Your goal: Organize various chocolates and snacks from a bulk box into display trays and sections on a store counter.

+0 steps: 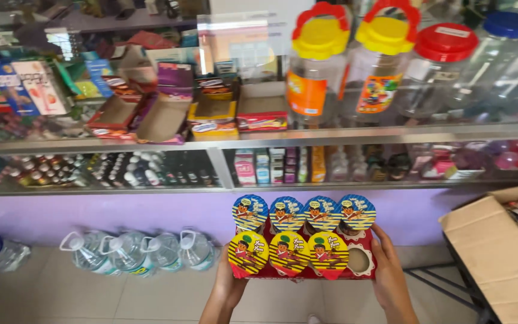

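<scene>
Glass display counter (259, 137) spans the view, with boxed sweets inside and yellow-lidded plastic jars (322, 66) on top. Large water bottles (139, 252) stand on the tile floor against its lilac base; an open cardboard box (493, 252) sits at your right. You hold a red carton tray of snack cups (304, 243) in front of the counter, below its lower shelf: seven foil-lidded cups, one front socket empty. Your left hand (230, 287) clamps the tray's left end, your right hand (388, 273) its right end. Judgement: light load, thin card likely to flex; support from underneath and keep level, since the cups sit loose.
</scene>
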